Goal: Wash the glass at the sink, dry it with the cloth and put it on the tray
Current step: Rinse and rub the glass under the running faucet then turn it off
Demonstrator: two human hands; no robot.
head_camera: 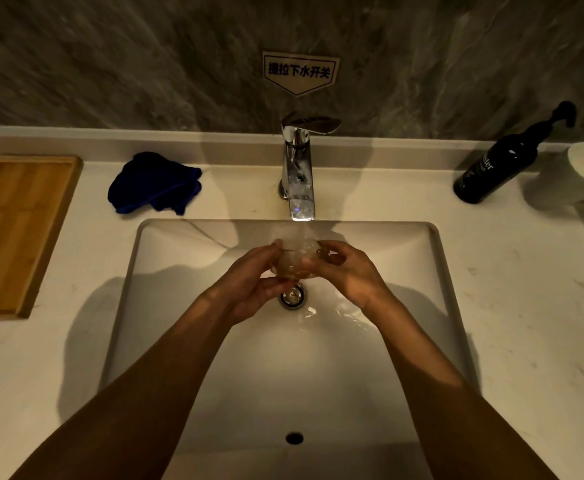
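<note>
Over the white rectangular sink (186, 341), mid-frame, the small clear glass (295, 259) is sitting between both hands, left hand (254, 282) and right hand (346, 271) curling their fingers around it under the chrome tap (297, 168).

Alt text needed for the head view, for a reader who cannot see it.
Both hands, left hand and right hand, hold a clear drinking glass under water running from the chrome tap over the white sink. A crumpled blue cloth and rectangular wooden tray wait left.
</note>
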